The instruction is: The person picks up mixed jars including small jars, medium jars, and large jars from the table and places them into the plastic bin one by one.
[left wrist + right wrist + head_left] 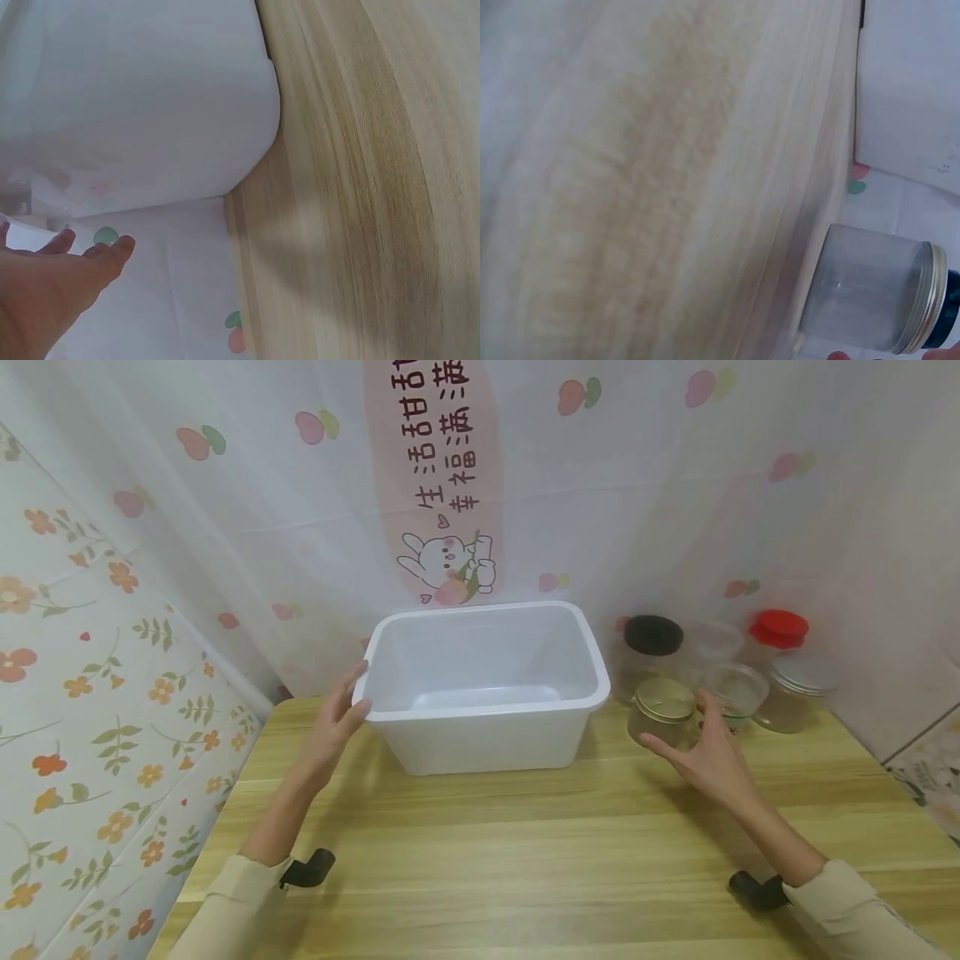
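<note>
A deep white plastic bin [480, 739] stands on the wooden table. At its left rim is my left hand [330, 722], thumb and fingers spread apart and touching the edge. In the left wrist view, the left fingers [109, 259] reach fairly straight beside the bin wall [150, 112]. On the right, my right hand [716, 756] is at a clear jar with a gold lid [666, 699], thumb at its front left and fingers at its right side. The right wrist view shows this jar [870, 289] with only fingertips at the bottom edge, so the contact there is partly hidden.
Behind the gold-lidded jar stand a black-lidded jar [654, 637], a red-lidded jar [778, 628] and a silver-lidded jar [802, 675]. A clear-lidded tub [737, 687] is right beside my right fingers. A printed curtain [300, 527] hangs along the table's back edge.
</note>
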The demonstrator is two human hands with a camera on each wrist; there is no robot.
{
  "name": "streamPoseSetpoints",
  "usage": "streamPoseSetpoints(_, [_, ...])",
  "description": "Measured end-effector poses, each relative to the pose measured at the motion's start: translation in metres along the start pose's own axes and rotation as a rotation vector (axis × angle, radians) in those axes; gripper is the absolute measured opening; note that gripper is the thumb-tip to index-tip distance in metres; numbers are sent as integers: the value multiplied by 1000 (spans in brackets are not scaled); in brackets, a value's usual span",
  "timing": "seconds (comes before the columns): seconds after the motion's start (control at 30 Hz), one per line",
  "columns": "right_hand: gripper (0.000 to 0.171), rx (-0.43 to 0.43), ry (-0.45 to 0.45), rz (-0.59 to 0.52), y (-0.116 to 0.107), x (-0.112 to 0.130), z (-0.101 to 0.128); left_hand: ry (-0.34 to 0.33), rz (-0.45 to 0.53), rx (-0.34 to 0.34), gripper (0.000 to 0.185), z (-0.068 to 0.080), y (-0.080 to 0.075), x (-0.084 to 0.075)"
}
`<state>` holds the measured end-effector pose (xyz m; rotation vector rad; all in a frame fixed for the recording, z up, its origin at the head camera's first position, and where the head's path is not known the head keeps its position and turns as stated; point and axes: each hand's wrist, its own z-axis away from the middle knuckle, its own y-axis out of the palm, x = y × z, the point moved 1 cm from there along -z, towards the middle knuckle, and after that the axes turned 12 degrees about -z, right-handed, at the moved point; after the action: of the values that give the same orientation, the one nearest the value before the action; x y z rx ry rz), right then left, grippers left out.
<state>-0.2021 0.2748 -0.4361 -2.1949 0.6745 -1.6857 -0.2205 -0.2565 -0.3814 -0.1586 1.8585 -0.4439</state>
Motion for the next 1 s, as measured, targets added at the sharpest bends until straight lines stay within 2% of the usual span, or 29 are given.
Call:
streamPoseSetpoints(0.3, [107, 9, 20, -16, 6, -6, -4, -23, 17, 1, 58, 1, 2, 2])
streamPoseSetpoints(0.47, [100, 6, 51, -78, 8, -12, -10, -24, 19, 6, 59, 1, 3, 3])
streamPoseSetpoints(0.57, [91, -6, 43, -105, 8, -13, -14, -22, 24, 10, 59, 0, 2, 2])
streamPoseSetpoints(0.7, [84, -22, 15, -88, 7, -13, -18, -15, 26, 11, 60, -1, 1, 2])
streamPoseSetpoints(1.0, [82, -19, 1, -129, 1, -13, -23, -27, -12, 29, 60, -3, -2, 0])
